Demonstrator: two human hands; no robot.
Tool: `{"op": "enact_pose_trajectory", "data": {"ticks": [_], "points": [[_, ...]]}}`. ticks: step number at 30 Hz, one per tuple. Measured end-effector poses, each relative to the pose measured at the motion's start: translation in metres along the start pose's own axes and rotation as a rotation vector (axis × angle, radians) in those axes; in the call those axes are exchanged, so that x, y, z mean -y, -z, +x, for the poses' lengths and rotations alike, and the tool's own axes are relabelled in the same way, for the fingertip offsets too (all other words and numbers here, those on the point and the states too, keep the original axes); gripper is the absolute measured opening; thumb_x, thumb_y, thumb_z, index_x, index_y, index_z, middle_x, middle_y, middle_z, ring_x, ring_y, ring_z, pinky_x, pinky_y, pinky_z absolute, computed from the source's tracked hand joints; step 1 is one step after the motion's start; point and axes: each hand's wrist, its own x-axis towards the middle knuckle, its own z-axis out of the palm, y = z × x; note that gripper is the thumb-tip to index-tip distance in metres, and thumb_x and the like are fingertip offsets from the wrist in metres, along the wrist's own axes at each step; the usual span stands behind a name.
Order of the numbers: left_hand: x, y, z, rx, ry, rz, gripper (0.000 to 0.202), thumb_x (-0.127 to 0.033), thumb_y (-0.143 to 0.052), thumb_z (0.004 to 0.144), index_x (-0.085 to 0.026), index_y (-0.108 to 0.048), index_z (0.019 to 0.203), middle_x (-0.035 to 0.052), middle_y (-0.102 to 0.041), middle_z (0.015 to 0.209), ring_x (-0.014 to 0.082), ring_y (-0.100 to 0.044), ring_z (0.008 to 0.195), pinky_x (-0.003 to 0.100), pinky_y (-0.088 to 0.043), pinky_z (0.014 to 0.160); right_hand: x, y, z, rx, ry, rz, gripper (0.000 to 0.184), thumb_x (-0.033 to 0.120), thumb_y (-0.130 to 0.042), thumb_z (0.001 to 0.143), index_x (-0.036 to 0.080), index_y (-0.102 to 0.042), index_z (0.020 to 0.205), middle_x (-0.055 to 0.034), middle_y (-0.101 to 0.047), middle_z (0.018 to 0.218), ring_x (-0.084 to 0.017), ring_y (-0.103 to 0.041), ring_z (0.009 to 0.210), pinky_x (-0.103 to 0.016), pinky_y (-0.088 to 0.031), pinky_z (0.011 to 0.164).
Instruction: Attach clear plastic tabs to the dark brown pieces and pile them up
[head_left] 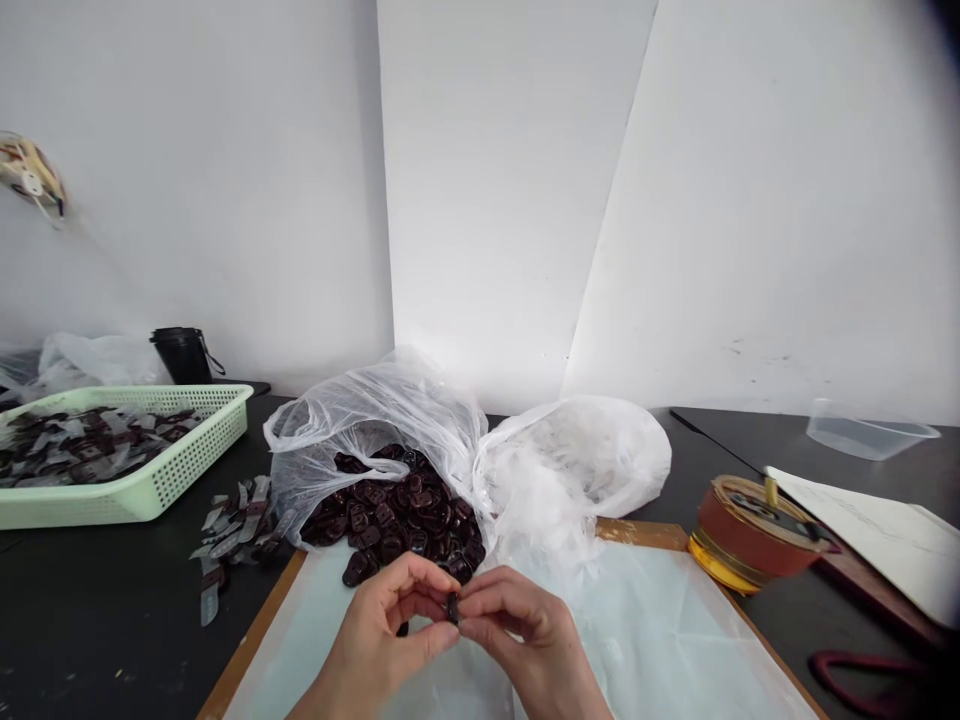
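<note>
While hands [382,622] pinch it, the dark piece [452,609] stands lengthwise upright.

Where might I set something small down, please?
On the pale sheet between the right hand and round brown object, and on black table in front of the green basket. Dark pieces and plastic bags crowd the sheet's far side.

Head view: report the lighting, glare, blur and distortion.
Head view: soft light on the wall, no harsh shadows there, and small glints on the heap of dark pieces. Head view: the piece between left hand and right hand is too small and dark for detail. Head view: the right edge's corners blur to black, and the clear tub looks stretched sideways, perhaps by the lens.
</note>
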Motion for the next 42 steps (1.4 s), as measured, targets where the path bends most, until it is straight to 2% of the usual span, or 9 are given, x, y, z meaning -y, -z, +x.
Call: {"op": "enact_pose_trajectory", "data": {"ticks": [4,8,12,19,26,30,36,39,42], "points": [[0.001,0.003,0.001,0.031,0.056,-0.019,0.02,-0.015,-0.08,0.068,-0.02,-0.072,0.086,0.0049,-0.074,0.092,0.0202,-0.065,0.086,0.03,-0.052,0.076,-0.008,0.0,0.001,-0.027,-0.026,0.104,0.006,0.027,-0.083,0.071,0.025,-0.077,0.072,-0.0029,-0.069,0.081,-0.018,-0.068,0.076,-0.024,-0.055,0.065],[0.003,0.008,0.003,0.034,0.11,-0.04,0.02,-0.024,-0.081,0.071,-0.02,-0.072,0.089,0.0064,-0.076,0.093,0.0209,-0.064,0.09,0.029,-0.05,0.078,-0.001,0.001,0.002,-0.016,0.055,-0.066,0.007,0.017,-0.079,0.073,0.023,-0.076,0.073,-0.0025,-0.07,0.08,-0.017,-0.067,0.074,-0.024,-0.053,0.066],[0.003,0.005,0.004,0.002,0.165,-0.066,0.02,-0.021,-0.081,0.069,-0.019,-0.071,0.085,0.0058,-0.076,0.09,0.0187,-0.063,0.083,0.029,-0.051,0.075,0.006,0.001,0.0,0.019,0.171,-0.231,0.012,0.01,-0.074,0.076,0.021,-0.074,0.073,-0.0021,-0.07,0.078,-0.016,-0.067,0.074,-0.022,-0.052,0.069],[0.002,0.0,0.003,-0.031,0.186,-0.194,0.029,-0.022,-0.083,0.065,-0.018,-0.066,0.089,0.0039,-0.073,0.085,0.017,-0.063,0.076,0.031,-0.053,0.071,0.006,0.002,-0.002,0.084,0.246,-0.33,0.015,0.006,-0.065,0.081,0.02,-0.07,0.078,-0.0033,-0.068,0.082,-0.015,-0.067,0.077,-0.021,-0.051,0.069],[0.013,0.005,0.009,0.032,0.168,-0.168,0.027,-0.02,-0.082,0.066,-0.018,-0.065,0.087,0.0029,-0.07,0.082,0.0157,-0.061,0.074,0.028,-0.05,0.068,-0.001,0.0,-0.001,0.072,0.267,-0.315,0.015,0.007,-0.064,0.081,0.021,-0.068,0.076,-0.0019,-0.067,0.08,-0.014,-0.066,0.075,-0.021,-0.05,0.068],[0.016,0.006,0.01,0.037,0.144,-0.182,0.028,-0.014,-0.077,0.068,-0.019,-0.063,0.091,-0.0005,-0.064,0.079,0.0128,-0.057,0.069,0.026,-0.047,0.065,0.002,-0.001,-0.001,0.09,0.253,-0.348,0.016,0.005,-0.064,0.08,0.021,-0.067,0.079,-0.0015,-0.067,0.082,-0.014,-0.064,0.074,-0.021,-0.05,0.068],[0.016,0.005,0.009,0.025,0.126,-0.227,0.033,-0.009,-0.07,0.068,-0.023,-0.057,0.094,-0.0059,-0.05,0.078,0.0093,-0.05,0.063,0.025,-0.045,0.063,0.012,0.0,0.0,0.153,0.189,-0.487,0.04,-0.006,-0.069,0.065,0.021,-0.063,0.095,-0.0033,-0.067,0.097,-0.018,-0.062,0.085,-0.024,-0.05,0.074],[0.015,0.004,0.009,0.052,0.117,-0.2,0.034,-0.007,-0.065,0.067,-0.023,-0.056,0.095,-0.0064,-0.048,0.076,0.0091,-0.048,0.062,0.023,-0.041,0.06,0.012,-0.001,0.0,0.143,0.18,-0.493,0.045,-0.008,-0.067,0.064,0.022,-0.062,0.099,-0.0025,-0.067,0.099,-0.017,-0.062,0.087,-0.023,-0.05,0.076],[0.011,0.006,0.008,0.039,0.079,-0.066,0.034,-0.006,-0.061,0.067,-0.023,-0.054,0.095,-0.0062,-0.047,0.074,0.0106,-0.049,0.065,0.022,-0.04,0.061,0.011,-0.001,-0.001,0.153,0.17,-0.507,0.044,-0.003,-0.068,0.067,0.022,-0.063,0.103,-0.0015,-0.066,0.093,-0.016,-0.062,0.082,-0.023,-0.051,0.075]]}}
